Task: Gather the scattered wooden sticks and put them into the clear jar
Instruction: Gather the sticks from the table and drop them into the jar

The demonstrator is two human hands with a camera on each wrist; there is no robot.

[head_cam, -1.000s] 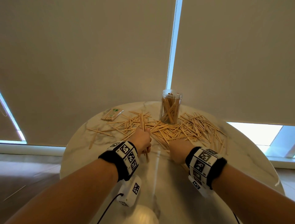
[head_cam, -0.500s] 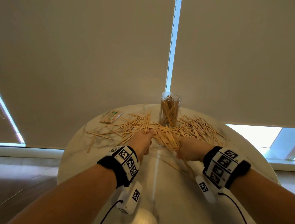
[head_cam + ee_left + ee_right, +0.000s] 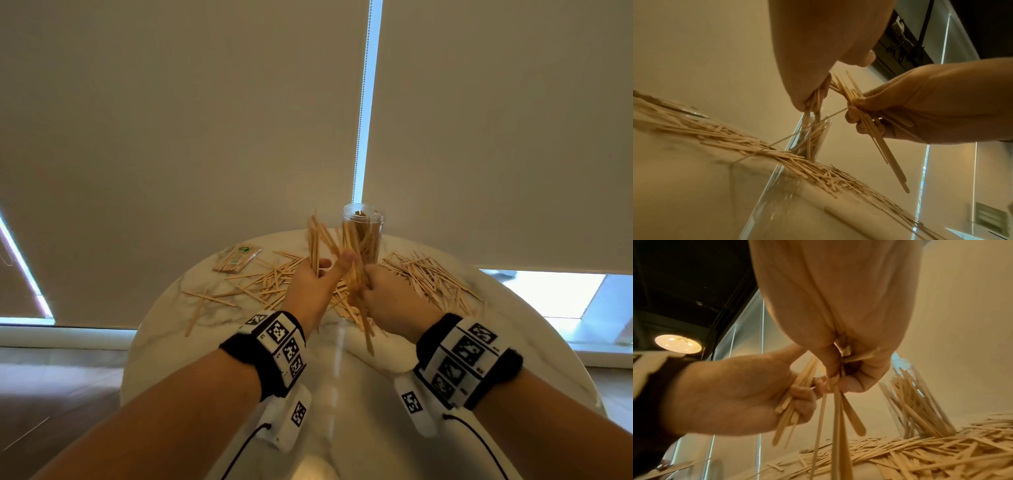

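Note:
Both my hands are raised above the round marble table (image 3: 513, 342), close together, just in front of the clear jar (image 3: 363, 236). My left hand (image 3: 310, 277) grips a bundle of wooden sticks (image 3: 315, 240) that stands up and fans out. My right hand (image 3: 383, 291) grips another bundle, whose lower ends (image 3: 366, 329) hang toward the table. The wrist views show the same grips: left hand (image 3: 813, 97), right hand (image 3: 838, 373). The jar (image 3: 920, 402) stands upright, partly filled with sticks. Loose sticks (image 3: 431, 277) lie spread around it.
More loose sticks (image 3: 263, 284) lie on the table's left half. A small wrapped packet of sticks (image 3: 236, 258) sits at the far left edge. Beige roller blinds (image 3: 205, 137) hang right behind the table. The near part of the tabletop (image 3: 342, 394) is bare.
Both hands lifted off the table with their bundles and came together in front of the jar. The left bundle now stands upright; the right hand rose and moved left.

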